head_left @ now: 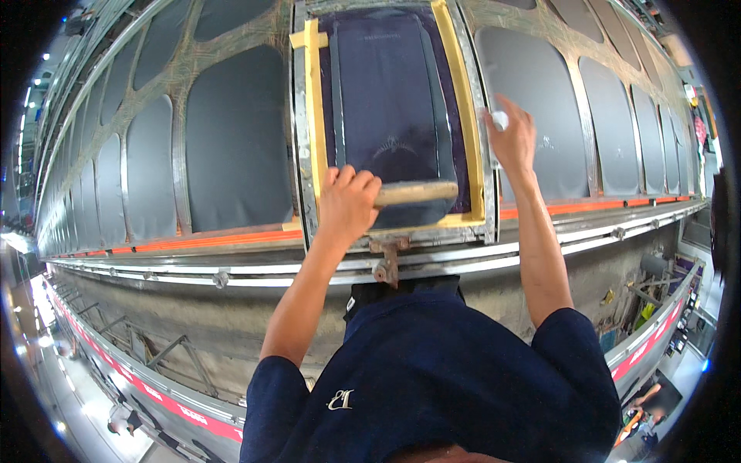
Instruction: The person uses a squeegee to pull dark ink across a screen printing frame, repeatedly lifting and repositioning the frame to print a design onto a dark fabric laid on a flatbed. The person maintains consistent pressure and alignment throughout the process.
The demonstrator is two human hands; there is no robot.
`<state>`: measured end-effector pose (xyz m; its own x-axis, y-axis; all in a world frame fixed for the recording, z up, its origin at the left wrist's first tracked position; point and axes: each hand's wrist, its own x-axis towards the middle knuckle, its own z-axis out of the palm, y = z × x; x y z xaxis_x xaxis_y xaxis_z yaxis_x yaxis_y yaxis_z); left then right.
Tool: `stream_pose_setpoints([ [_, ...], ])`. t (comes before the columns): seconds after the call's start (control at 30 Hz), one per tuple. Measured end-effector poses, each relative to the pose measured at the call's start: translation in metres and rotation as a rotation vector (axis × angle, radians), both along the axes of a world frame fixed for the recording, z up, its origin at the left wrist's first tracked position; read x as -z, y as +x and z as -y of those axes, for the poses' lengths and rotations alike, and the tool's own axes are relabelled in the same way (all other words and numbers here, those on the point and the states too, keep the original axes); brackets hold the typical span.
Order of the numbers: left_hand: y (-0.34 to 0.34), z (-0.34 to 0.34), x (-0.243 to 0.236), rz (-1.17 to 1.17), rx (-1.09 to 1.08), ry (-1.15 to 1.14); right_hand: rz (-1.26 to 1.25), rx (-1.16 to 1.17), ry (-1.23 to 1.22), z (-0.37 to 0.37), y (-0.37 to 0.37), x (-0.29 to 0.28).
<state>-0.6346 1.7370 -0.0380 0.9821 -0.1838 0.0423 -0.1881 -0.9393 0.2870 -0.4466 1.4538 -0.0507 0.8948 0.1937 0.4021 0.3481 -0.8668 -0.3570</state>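
A screen-printing frame [299,147] lies in front of me, its dark mesh [382,92] edged with yellow tape [313,116]. My left hand [347,204] is closed around the left end of a squeegee [417,193] with a wooden handle. The squeegee lies crosswise over the near end of the mesh. Beyond the frame's right edge, my right hand [515,143] is raised with its fingers curled. Between thumb and fingers shows a small white thing [500,120], its kind too blurred to tell.
Dark rounded fabric panels [239,139] lie in rows on the long table, left and right of the frame. A metal rail [193,276] and an orange strip [208,239] run along its near edge. A rusty clamp-like bracket [388,258] juts toward me. Other people are at lower right.
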Motion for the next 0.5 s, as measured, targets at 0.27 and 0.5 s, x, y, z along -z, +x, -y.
stream_pose_setpoints([
  [0.27,-0.011,-0.005,0.015,-0.124,-0.006,-0.063,-0.493,0.334,0.237,0.033,0.035,0.049],
  [0.5,-0.042,-0.065,-0.004,-0.012,-0.092,-0.162,-0.472,0.262,0.409,-0.036,0.012,0.001],
])
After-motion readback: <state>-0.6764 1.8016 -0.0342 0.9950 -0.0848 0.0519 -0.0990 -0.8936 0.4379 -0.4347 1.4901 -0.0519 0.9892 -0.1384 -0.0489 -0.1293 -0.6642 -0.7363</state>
